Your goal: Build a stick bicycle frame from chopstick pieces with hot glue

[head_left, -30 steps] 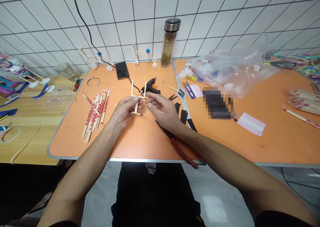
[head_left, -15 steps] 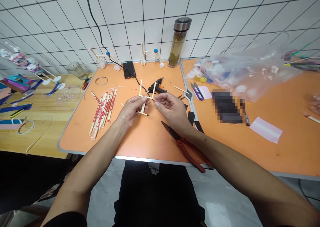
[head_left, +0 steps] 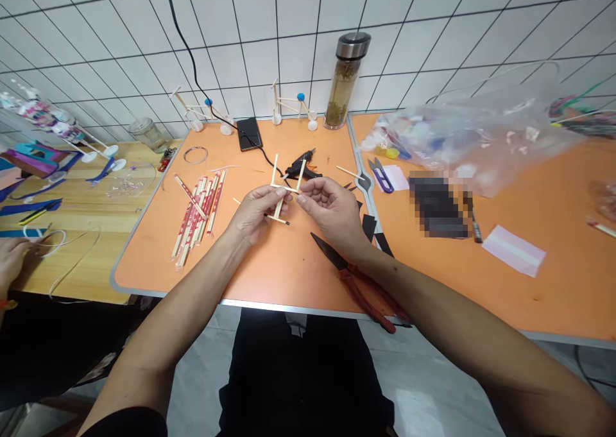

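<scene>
The left hand (head_left: 251, 217) is closed on the stick frame (head_left: 279, 208), with the thumb near the joint of stem and crossbar; the right hand (head_left: 335, 214) has its fingertips bent together at the right corner of this frame, but if they really pinch it, I cannot tell. The frame is between the two hands, raised above the orange table (head_left: 274, 280); its two upper sticks point away from the person.

Just beyond the grip lies the glue gun (head_left: 298, 166); the red-handled pliers (head_left: 342, 272) lie nearer to the person, beside the right wrist; the wrapped sticks (head_left: 196, 214) are to the left of the grip.

In my judgement, the left hand should keep the stem steady; the right fingertips should press only lightly at the corner, because thin sticks can twist at their joints.
</scene>
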Motion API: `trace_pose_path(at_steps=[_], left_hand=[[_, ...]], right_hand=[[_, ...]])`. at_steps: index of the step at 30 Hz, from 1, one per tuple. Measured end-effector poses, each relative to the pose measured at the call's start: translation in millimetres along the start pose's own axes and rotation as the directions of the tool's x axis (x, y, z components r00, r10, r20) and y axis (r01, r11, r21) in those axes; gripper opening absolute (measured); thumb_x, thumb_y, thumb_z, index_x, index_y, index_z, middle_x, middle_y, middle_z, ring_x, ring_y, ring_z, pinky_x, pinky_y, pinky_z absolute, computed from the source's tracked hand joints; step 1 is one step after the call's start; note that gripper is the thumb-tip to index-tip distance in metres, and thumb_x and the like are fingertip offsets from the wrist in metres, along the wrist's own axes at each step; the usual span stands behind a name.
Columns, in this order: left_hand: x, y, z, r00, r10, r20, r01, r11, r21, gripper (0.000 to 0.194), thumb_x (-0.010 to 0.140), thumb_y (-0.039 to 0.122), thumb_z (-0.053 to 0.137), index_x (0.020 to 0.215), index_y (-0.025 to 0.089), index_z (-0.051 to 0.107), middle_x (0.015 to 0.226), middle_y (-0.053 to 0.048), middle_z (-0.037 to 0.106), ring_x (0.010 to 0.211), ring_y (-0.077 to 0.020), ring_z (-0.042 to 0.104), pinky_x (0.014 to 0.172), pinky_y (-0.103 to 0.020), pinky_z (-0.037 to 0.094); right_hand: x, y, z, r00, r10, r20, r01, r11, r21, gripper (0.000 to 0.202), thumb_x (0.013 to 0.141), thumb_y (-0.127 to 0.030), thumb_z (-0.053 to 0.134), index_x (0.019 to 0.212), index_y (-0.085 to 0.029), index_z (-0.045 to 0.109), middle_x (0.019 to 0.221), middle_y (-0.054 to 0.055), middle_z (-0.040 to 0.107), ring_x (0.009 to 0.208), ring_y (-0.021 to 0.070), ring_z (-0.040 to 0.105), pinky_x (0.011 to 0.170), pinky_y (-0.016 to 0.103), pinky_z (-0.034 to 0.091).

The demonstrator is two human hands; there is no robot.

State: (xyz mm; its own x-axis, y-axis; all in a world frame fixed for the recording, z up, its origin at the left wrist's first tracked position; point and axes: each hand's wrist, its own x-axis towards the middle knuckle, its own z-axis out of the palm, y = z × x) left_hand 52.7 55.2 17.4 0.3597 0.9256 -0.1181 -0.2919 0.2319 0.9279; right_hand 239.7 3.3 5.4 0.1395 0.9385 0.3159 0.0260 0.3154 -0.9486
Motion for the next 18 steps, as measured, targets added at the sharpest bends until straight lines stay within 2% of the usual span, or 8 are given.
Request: trace_pose_path(at_steps=[12,18], left_hand=[[-1.4,-0.8,3.0,1.000,0.016,-0.001,-0.016,0.999,0.038,0.043,0.066,0.053,0.107,0.084,0.019,0.088,0.085,-0.004,0.082,0.065,-0.0096,0.067,0.063,-0.021,0.054],[-2.7,-1.2,2.7,1.000,0.025,-0.009,-0.025,0.997,0.076,0.042,0.069,0.054,0.105,0.086,0.019,0.088,0.088,-0.004,0.083,0.067,-0.0107,0.067,0.066,-0.023,0.054]], right_hand=[[0.6,-2.1,2.1,1.000,0.009,-0.006,-0.009,1.000,0.014,0.025,0.089,-0.042,0.087,0.100,-0.024,0.074,0.097,0.002,0.078,0.086,0.0171,0.071,0.084,0.036,0.060],[0.0,-7.0,1.0,1.000,0.016,0.003,-0.016,1.000,-0.023,0.028,0.090,-0.047,0.086,0.098,-0.024,0.072,0.097,0.002,0.078,0.084,0.0174,0.070,0.083,0.036,0.060]])
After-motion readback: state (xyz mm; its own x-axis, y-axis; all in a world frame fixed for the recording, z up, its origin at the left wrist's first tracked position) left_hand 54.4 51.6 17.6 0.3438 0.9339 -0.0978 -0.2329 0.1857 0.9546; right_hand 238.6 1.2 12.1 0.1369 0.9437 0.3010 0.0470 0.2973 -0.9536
